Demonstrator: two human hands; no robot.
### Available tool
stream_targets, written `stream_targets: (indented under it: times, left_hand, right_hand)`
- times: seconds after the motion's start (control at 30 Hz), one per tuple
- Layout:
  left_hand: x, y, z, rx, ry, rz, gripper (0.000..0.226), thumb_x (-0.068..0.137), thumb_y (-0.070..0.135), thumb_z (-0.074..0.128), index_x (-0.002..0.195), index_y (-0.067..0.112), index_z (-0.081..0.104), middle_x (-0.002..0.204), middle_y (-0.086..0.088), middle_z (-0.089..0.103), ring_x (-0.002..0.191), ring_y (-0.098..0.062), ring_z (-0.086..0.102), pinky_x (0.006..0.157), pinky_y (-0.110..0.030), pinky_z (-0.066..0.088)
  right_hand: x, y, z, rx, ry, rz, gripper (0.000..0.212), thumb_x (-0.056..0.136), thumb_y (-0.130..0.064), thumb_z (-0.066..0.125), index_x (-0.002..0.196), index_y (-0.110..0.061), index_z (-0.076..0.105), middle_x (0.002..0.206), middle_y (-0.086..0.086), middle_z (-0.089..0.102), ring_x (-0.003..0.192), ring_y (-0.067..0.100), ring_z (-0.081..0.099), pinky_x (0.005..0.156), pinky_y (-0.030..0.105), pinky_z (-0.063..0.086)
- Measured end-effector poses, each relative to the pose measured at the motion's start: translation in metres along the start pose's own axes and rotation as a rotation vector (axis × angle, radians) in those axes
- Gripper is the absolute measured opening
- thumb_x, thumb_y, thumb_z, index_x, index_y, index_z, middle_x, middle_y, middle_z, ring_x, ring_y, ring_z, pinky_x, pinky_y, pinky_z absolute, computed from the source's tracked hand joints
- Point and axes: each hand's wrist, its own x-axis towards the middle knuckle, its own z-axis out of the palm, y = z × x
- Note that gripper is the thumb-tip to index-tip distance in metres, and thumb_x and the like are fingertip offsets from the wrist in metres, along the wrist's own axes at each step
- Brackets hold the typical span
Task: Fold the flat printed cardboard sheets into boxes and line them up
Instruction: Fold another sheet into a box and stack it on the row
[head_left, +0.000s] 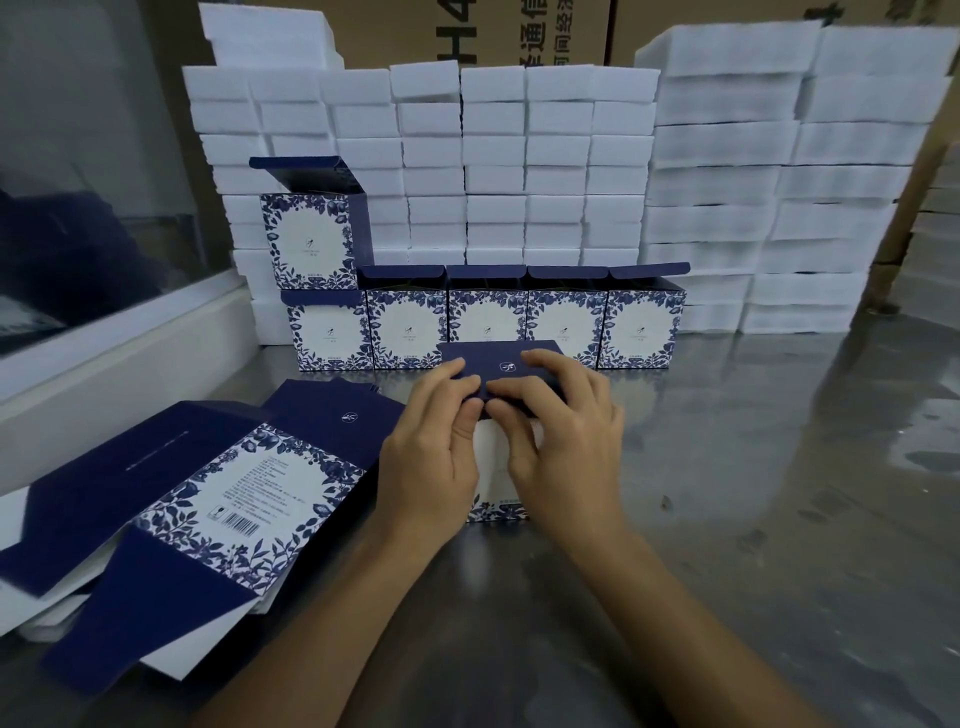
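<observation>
I see white foam blocks (545, 156) stacked like a wall at the far side of the steel tabletop (727, 519). Flat printed sheets (208, 493) lie piled near left. Five folded boxes (488, 327) stand in a row against the foam, a sixth (311, 239) on top at left. At centre, my left hand (431, 447) and right hand (561, 441) grip the box (493, 364), fingers curled on its dark blue top flap.

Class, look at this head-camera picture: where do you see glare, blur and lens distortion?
Head view: glare and reflections streak the shiny metal table at right; the foam stacks bow outward, a wide-angle effect; the left edge is smeared and soft; both hands stay fairly sharp.
</observation>
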Motion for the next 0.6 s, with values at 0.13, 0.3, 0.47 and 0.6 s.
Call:
stream_targets:
  times: [0.13, 0.3, 0.47, 0.6]
  left_hand:
    - [0.002, -0.005, -0.002, -0.023, -0.021, 0.003, 0.031, 0.099, 0.016, 0.043, 0.115, 0.001, 0.065, 0.130, -0.007, 0.059, 0.116, -0.011, 0.053, 0.093, -0.013, 0.040]
    - [0.002, -0.008, -0.001, -0.022, -0.015, 0.010, 0.033, 0.100, 0.018, 0.039, 0.115, 0.003, 0.064, 0.131, -0.005, 0.057, 0.114, 0.002, 0.047, 0.091, -0.004, 0.037]
    - [0.003, -0.012, -0.002, -0.030, -0.011, 0.005, 0.033, 0.101, 0.017, 0.038, 0.118, 0.004, 0.063, 0.134, -0.004, 0.057, 0.118, 0.000, 0.047, 0.093, -0.001, 0.033]
    - [0.004, -0.017, -0.003, -0.059, 0.012, -0.009, 0.033, 0.101, 0.014, 0.038, 0.123, 0.004, 0.061, 0.139, -0.003, 0.054, 0.123, 0.004, 0.044, 0.092, 0.001, 0.033]
  right_hand:
    - [-0.004, 0.017, -0.003, 0.180, -0.016, 0.063, 0.019, 0.096, -0.020, 0.064, 0.110, -0.010, 0.071, 0.134, 0.013, 0.052, 0.122, 0.029, 0.052, 0.097, 0.049, 0.049]
    - [-0.001, 0.017, -0.003, 0.236, -0.005, 0.103, 0.012, 0.095, -0.014, 0.066, 0.101, -0.004, 0.069, 0.124, 0.012, 0.053, 0.115, 0.030, 0.056, 0.089, 0.047, 0.053]
    - [-0.002, 0.021, -0.008, 0.292, 0.002, 0.168, 0.013, 0.098, -0.017, 0.062, 0.108, -0.013, 0.069, 0.123, 0.004, 0.053, 0.102, 0.013, 0.060, 0.084, 0.026, 0.052]
    - [0.000, 0.027, -0.015, 0.335, -0.086, 0.235, 0.015, 0.100, -0.020, 0.057, 0.109, -0.033, 0.059, 0.114, -0.005, 0.055, 0.095, -0.003, 0.057, 0.074, 0.012, 0.046]
